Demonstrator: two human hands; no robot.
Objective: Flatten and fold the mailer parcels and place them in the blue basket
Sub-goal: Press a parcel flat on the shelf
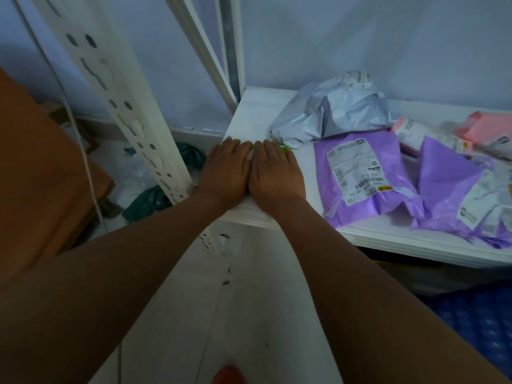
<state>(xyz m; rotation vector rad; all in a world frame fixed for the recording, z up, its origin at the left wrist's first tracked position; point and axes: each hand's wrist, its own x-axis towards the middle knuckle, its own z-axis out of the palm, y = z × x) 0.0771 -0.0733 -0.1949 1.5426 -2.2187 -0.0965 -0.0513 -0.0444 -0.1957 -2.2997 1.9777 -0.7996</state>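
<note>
My left hand (225,167) and my right hand (273,170) lie flat side by side on the left end of the white shelf board (249,117), fingers straight, pressing down. A thin green edge (285,147) shows at my right fingertips; what lies under the palms is hidden. To the right lie a crumpled grey mailer (329,112), a purple mailer (363,176) with a white label, a second purple mailer (465,195) and pink mailers (487,131). The blue basket (476,322) sits low at the right, below the shelf.
A white perforated rack post (124,101) rises just left of my hands. An orange-brown surface (36,167) fills the left side. Dark green crumpled plastic (149,200) lies on the floor behind the post. A red object (228,375) shows at the bottom edge.
</note>
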